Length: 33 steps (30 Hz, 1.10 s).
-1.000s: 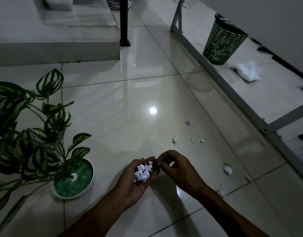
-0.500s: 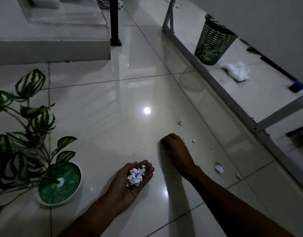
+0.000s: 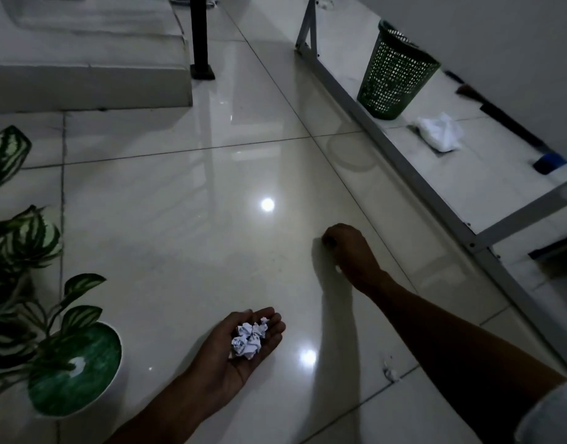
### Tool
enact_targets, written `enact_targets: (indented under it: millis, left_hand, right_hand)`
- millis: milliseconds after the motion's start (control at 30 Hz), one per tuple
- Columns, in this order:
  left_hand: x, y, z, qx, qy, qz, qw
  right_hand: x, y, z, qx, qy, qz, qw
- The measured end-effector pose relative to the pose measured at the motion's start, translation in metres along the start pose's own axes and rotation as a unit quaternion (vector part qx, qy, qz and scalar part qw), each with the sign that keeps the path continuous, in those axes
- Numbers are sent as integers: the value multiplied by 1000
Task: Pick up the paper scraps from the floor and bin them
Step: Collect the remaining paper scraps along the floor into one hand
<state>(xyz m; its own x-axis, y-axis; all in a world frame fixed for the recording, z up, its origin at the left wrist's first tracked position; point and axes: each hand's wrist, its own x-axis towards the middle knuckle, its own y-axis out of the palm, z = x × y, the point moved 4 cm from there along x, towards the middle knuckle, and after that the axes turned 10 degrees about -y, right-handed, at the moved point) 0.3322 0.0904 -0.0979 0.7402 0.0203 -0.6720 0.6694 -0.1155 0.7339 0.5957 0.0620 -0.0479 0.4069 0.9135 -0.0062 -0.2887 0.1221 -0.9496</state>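
My left hand lies palm up low over the tiled floor, cupping a small heap of crumpled white paper scraps. Further out, my right hand is down on the floor with its fingertips bunched together. What the fingertips hold is hidden. A white fleck shows at the edge of that hand. One loose scrap lies on the floor beside my right forearm. The green mesh bin stands upright at the far right, behind a metal frame rail.
A grey metal frame runs diagonally across the floor between me and the bin. A crumpled white bag and a blue object lie beyond it. A potted plant stands at the left. A raised step and black post are behind.
My right hand left the left palm and reached forward and right to the floor scraps. The left hand stayed cupped with its heap. The view shifted, so the small scraps are now under my arm.
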Motion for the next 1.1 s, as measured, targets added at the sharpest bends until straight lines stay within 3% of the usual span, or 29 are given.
enact_targets:
  millis: [67,200,333,400,567,667,733,800,867,900,1033,1100]
  left_hand:
    - [2,0,2,3,-2,0,1000]
    - [9,8,9,2,-19,10,1000]
    - [15,18,21,8,-28,10,1000]
    - [16,22,26,13,-32,14,999]
    - [12,24,30,19,-30,30,999]
    - [9,19,30,17,-22,28,999]
    - [9,14,32,22,-15,19,999]
    - [12,11,35,18,-12,4,1000]
    - [14,10,37,2,-8,-10,1000]
    - [14,10,36,-5,-5,-12,1000]
    - [16,12,38,5,2,-42,999]
    - [15,13,43,13,-5,-53,998]
  right_hand:
    - [-3,-2,-4,18,2,7,1000]
    - [-25,-19,-28,105,91,-57,989]
    - [-49,-6,-17,51,1,29,998]
    - [-57,6,-5,14,-41,32,999]
    - [-75,22,10,-7,-31,-25,999]
    - [-80,20,16,88,44,-59,993]
    - [-90,15,23,217,135,-114,960]
    - [-103,11,37,391,192,-152,887]
    - [-114,5,56,506,192,-148,827]
    - [-119,4,68,519,174,-130,827]
    - [-144,17,112,356,86,-51,929]
    - [-150,21,126,282,49,-40,957]
